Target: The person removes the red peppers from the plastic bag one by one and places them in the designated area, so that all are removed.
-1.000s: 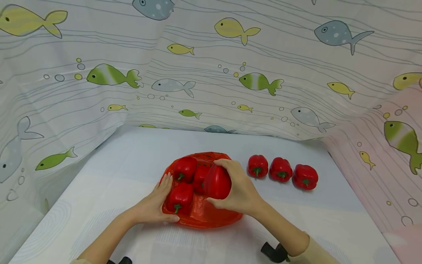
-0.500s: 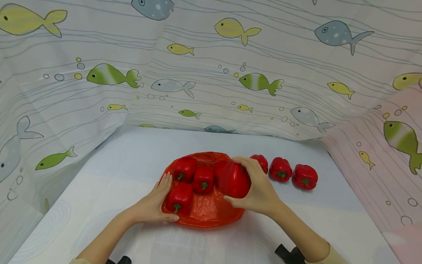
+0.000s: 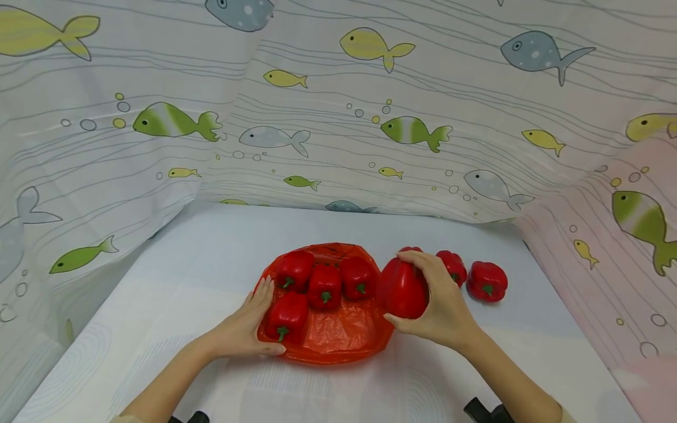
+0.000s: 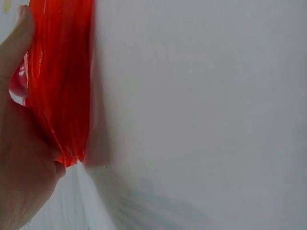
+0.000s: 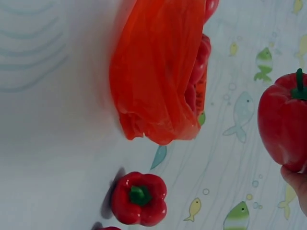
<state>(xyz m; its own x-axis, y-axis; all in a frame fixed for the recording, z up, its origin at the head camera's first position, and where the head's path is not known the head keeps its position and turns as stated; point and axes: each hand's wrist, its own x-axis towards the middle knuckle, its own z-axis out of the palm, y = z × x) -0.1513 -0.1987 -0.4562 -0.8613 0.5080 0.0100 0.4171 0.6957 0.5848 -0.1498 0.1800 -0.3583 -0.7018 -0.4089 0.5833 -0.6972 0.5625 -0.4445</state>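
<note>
My right hand (image 3: 441, 299) grips a red bell pepper (image 3: 404, 291) between thumb and fingers, raised at the right rim of a red-orange plastic bag (image 3: 338, 346). In the right wrist view the held pepper (image 5: 283, 120) shows its green stem, with a fingertip under it. The bag stands wide open on the table, its rim spread out. Several red bell peppers (image 3: 325, 288) sit inside it toward the back and left. My left hand (image 3: 243, 329) rests against the bag's left side, fingers straight along the rim and thumb at the front.
Three more red bell peppers stand in a row right of the bag; the rightmost pepper (image 3: 487, 282) shows whole, the others are partly hidden by my right hand. A white cloth covers the table (image 3: 174, 258). A fish-print curtain (image 3: 328, 100) surrounds the back and sides.
My right hand has carried the held bell pepper rightward from above the bag's middle to its right rim, uncovering peppers inside. The left hand has stayed on the bag.
</note>
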